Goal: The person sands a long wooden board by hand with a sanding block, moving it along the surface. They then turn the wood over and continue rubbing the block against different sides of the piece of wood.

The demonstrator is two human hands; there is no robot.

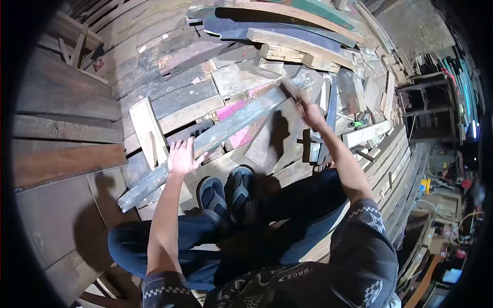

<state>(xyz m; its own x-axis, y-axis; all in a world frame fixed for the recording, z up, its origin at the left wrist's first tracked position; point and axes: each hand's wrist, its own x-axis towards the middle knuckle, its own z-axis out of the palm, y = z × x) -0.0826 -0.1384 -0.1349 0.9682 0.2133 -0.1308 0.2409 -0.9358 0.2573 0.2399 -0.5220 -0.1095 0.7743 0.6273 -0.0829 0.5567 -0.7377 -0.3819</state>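
Observation:
A long, worn grey plank (pixel 233 123) lies slantwise across the floor in front of my feet. My left hand (pixel 183 156) rests over its lower left part, fingers spread across the wood and thumb apart. Near the plank's upper right end, my right hand (pixel 309 113) is closed round a brownish hammer-like tool (pixel 291 90). Motion blurs this tool, so its exact shape and whether it touches the plank cannot be made out.
Long boards (pixel 303 46) are piled beyond the plank. A pale board (pixel 146 126) lies to the left. My sandalled feet (pixel 221 197) are just below the plank. Wood offcuts and a green object (pixel 355 124) lie right; shelving (pixel 429 110) stands at far right.

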